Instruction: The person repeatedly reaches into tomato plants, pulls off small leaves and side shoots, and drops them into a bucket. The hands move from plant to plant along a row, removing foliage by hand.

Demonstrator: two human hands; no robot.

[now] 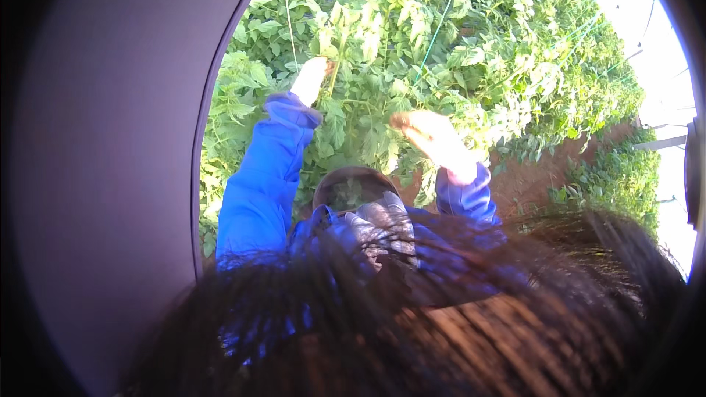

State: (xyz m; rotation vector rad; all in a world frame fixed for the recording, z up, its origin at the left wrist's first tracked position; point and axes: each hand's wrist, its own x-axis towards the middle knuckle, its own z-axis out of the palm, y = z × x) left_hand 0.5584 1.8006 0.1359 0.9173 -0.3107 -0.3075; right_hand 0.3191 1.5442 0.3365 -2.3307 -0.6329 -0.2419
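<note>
My left hand, very bright in the sun, is beside a thick green stem of a leafy plant that looks like tomato. Its fingertips are next to the stem, but glare hides whether they grip it. Lower and to the right, my right hand is held over the foliage, blurred and overexposed. A gap shows between its fingers, and I see nothing in it. Blue sleeves cover both my forearms.
A pale string and a green string run up through the plants. Brown soil lies to the right, with more low plants past it. A dark round object is close before my body. Hair and a dark panel block much of the view.
</note>
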